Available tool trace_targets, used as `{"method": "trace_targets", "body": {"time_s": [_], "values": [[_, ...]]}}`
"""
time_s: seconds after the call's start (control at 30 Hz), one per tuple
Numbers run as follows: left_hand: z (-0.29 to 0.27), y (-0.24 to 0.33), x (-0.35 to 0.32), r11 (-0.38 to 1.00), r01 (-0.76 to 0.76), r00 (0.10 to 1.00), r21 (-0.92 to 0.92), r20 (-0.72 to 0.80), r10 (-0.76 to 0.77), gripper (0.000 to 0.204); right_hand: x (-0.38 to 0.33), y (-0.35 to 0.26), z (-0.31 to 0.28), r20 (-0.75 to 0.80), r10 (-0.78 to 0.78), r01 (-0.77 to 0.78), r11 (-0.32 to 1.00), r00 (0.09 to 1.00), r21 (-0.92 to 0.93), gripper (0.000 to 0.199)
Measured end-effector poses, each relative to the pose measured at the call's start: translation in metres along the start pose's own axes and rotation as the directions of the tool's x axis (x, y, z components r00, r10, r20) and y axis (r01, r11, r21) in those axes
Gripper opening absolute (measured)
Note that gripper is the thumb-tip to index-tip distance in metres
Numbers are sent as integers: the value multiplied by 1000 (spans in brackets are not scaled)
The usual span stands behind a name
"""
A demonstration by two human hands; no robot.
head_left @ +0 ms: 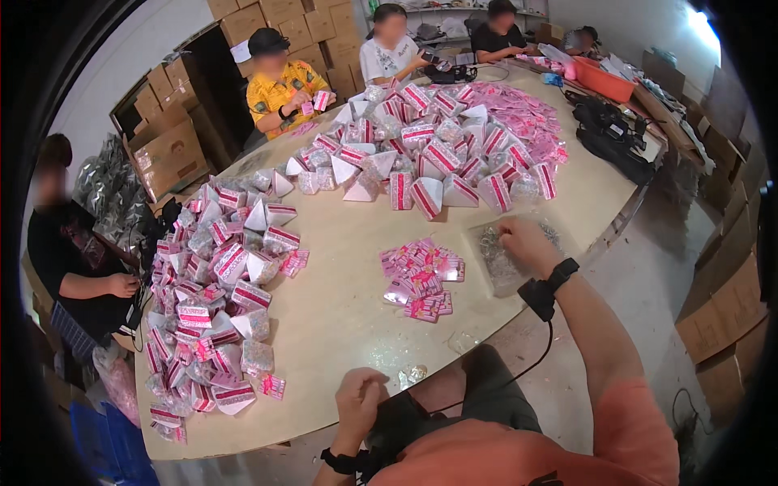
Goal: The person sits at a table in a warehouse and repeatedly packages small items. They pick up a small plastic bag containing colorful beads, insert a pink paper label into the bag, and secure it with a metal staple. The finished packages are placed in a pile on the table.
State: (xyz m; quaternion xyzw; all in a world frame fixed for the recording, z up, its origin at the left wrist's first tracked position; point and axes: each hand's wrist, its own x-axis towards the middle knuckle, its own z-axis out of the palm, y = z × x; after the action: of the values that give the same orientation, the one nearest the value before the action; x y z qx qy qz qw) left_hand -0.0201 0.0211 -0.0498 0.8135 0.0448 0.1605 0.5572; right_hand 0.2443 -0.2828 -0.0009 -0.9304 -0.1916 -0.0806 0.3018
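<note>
Clear bag [504,261] of small metal pieces lies near the table's [340,324] right edge, our right hand [527,243] pinching its top while our left hand [361,401] curls closed, seemingly empty, nearby; a careless tug could spill pieces onto the floor.

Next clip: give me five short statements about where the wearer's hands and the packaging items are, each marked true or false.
1. The right hand rests on a clear plastic bag of small metal pieces. True.
2. The left hand is reaching into the pile of pink cards. False: it is at the near table edge, close to the body.
3. The pink cards lie left of the clear bag. True.
4. An orange tub stands at the far right of the table. True.
5. The right wrist is bare. False: it wears a black strap.
</note>
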Motion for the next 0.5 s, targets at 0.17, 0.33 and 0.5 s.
{"method": "trace_targets", "body": {"time_s": [0.17, 0.33, 0.5], "values": [[2, -7, 0, 998, -51, 999, 45, -8, 51, 11, 7, 0, -17, -49, 33, -30, 997, 998, 67, 15], [3, -4, 1, 989, -95, 995, 112, 0, 96, 11, 5, 5, -29, -96, -11, 20, 995, 995, 98, 19], [5, 4, 2, 970, -163, 986, 182, 2, 166, 10, 1, 7, -32, 5, 139, -131, 915, 990, 381, 16]]}}
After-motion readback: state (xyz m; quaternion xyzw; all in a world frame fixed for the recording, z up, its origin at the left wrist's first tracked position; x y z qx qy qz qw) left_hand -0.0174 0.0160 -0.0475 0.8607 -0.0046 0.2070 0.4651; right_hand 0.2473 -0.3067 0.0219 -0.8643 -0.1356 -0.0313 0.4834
